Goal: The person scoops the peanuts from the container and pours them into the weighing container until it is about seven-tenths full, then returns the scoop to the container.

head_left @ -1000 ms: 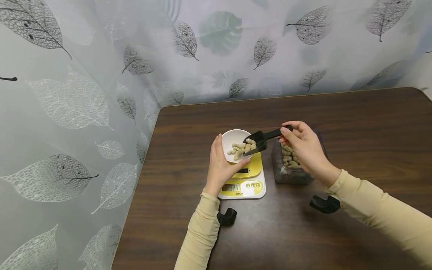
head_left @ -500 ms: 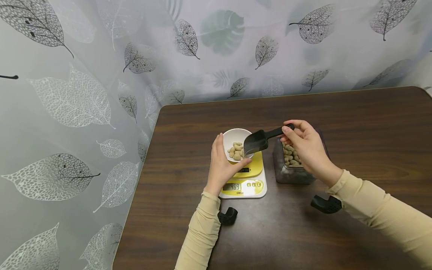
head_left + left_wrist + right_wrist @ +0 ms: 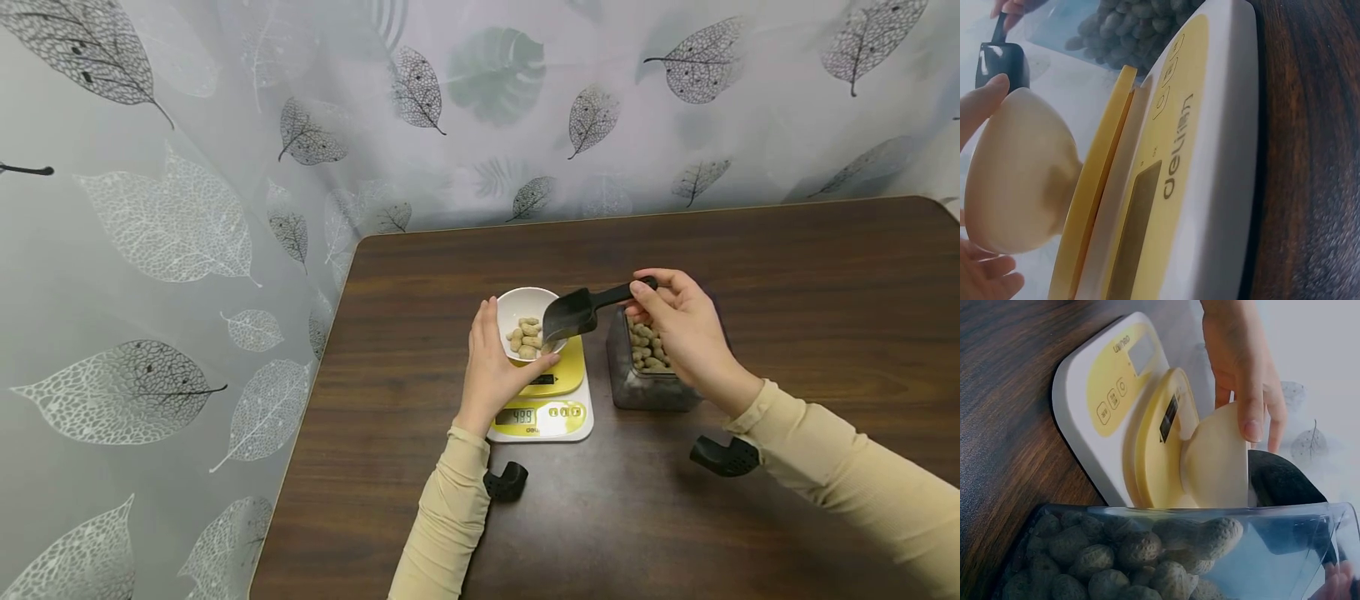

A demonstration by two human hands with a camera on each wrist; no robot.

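Note:
My left hand holds a white bowl by its sides, thumb on the near rim and fingers on the left. The bowl stands on the yellow platform of a kitchen scale, whose display reads about 48.9. Several unshelled peanuts lie in the bowl. A black scoop is tipped over the bowl's right rim. My right hand pinches its handle end between thumb and fingers. In the left wrist view the bowl sits upright between thumb and fingers.
To the right of the scale, below my right hand, stands a clear plastic box of peanuts. The dark wooden table extends around them. A leaf-patterned curtain hangs behind and to the left.
The scoop has turned over, and the peanuts in it have dropped into the bowl. The display has risen from about 32.5 to 48.9. My left hand stays on the bowl.

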